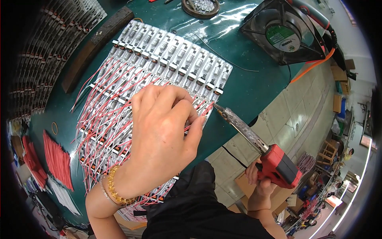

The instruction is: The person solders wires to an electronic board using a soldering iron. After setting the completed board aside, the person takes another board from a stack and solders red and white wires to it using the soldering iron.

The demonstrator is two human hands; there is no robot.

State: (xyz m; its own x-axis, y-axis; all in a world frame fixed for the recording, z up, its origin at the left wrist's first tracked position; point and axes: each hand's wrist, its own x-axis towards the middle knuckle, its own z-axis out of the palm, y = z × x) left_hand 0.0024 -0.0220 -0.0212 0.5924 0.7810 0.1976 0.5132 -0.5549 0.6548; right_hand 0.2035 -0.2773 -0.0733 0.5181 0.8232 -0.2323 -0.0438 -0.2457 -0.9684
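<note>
Head view: green table [238,89] bears wired boards [191,59] beside tiled floor [292,109].

Left hand [163,123], centre frame, covers part of the circuit boards [187,59] and wires [119,135]; most of its fingertips out of sight, so grip cannot be told. Contact of soldering iron [262,147] with a wire: too small to tell. Right hand [260,181], lower right, partly hidden behind the soldering iron. Dish [200,16] and fan [282,32] cut by top edge.
</note>
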